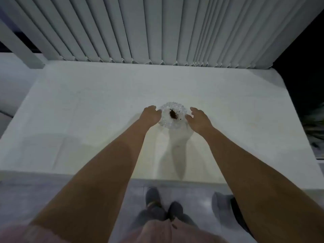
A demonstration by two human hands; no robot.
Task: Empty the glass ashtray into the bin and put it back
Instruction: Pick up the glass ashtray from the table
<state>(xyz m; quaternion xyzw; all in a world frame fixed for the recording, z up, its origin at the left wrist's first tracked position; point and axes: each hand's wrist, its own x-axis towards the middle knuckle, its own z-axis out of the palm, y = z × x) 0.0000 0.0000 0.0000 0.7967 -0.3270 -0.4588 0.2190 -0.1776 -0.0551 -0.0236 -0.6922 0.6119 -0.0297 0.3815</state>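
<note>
A round cut-glass ashtray (172, 115) stands on the white ledge (87, 109), a little right of its middle. A dark clump of ash and butts lies in its centre. My left hand (151, 114) is at the ashtray's left rim, fingers curled and touching the glass. On the other side, my right hand (198, 118) hovers by the right rim with its fingers spread, thumb close to the glass. Neither hand has lifted the ashtray. No bin that I can name for sure shows here.
White vertical blinds (157, 32) hang along the ledge's far edge. A white post (19, 44) stands at the far left. Below the ledge's near edge are the grey floor, my feet (163, 206) and a dark round object (226, 206) at the lower right.
</note>
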